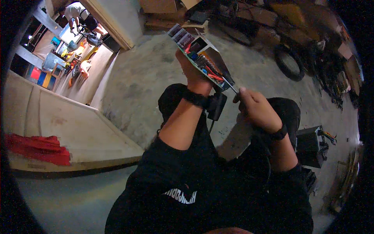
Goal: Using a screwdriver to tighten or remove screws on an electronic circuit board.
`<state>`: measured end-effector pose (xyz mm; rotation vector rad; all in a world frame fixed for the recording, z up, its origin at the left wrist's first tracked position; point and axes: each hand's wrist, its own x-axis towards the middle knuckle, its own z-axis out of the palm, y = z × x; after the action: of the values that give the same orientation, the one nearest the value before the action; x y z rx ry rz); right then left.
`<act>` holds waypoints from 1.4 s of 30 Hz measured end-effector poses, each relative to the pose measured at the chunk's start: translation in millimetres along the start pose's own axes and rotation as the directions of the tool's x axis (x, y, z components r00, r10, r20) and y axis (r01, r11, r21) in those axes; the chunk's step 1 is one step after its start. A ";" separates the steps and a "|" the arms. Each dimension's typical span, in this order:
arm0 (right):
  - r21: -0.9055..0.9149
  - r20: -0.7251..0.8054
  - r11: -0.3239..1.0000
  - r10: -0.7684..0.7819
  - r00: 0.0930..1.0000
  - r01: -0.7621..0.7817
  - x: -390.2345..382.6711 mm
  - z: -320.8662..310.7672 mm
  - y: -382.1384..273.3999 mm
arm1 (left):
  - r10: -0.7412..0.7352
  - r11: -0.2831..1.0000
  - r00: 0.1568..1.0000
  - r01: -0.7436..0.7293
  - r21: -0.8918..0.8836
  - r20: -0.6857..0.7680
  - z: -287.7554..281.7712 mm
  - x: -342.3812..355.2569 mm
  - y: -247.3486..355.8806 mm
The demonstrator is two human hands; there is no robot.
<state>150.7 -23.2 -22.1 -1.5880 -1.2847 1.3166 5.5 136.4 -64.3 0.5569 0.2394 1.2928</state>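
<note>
My left hand (191, 71) is closed around the underside of a circuit board (207, 67), which it holds up at a tilt in front of me. Coils, coloured wires and large box-shaped parts crowd the board. In my right hand (260, 110) the fingers pinch a screwdriver (230, 84) with a thin metal shaft; its handle is hidden in the palm. The shaft's tip reaches the lower right end of the board, among small parts. Whether it touches one of them, I cannot tell. A black device is strapped to my left wrist.
At my right a grey metal power supply box (309, 147) with coloured wires stands on the floor. Tyres (289, 62) and cardboard boxes (255, 17) lie beyond. A red cloth (37, 149) rests on the ledge at left. Another person (80, 17) bends over a bicycle past the doorway.
</note>
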 end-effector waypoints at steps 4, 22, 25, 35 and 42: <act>0.038 0.133 0.997 0.054 0.990 -0.060 -2.8 -3.3 -6.6 | 0.039 0.999 0.999 -0.039 -0.011 0.020 4.3 -4.3 7.5; -0.398 -0.064 0.857 -0.383 0.921 0.329 2.7 -4.3 12.5 | 0.144 0.990 0.989 -0.144 0.012 -0.014 20.8 -8.7 11.2; -0.769 -0.126 0.523 -0.689 0.714 0.369 -0.3 10.5 4.7 | 0.143 0.987 0.990 -0.144 -0.073 -0.014 19.2 -7.9 16.3; -0.356 -0.194 0.897 -0.347 0.918 0.264 -5.9 2.3 -6.6 | 0.170 0.985 0.986 -0.170 -0.009 0.002 29.0 -8.2 21.1; 0.089 0.101 0.996 -0.041 0.994 0.032 -5.9 -12.3 -11.1 | 0.254 0.966 0.965 -0.248 0.076 -0.071 39.1 -13.6 21.4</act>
<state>159.8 -25.0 -7.2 -1.4472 -1.2928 1.4279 2.2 117.0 -22.0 0.6064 0.2861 1.5600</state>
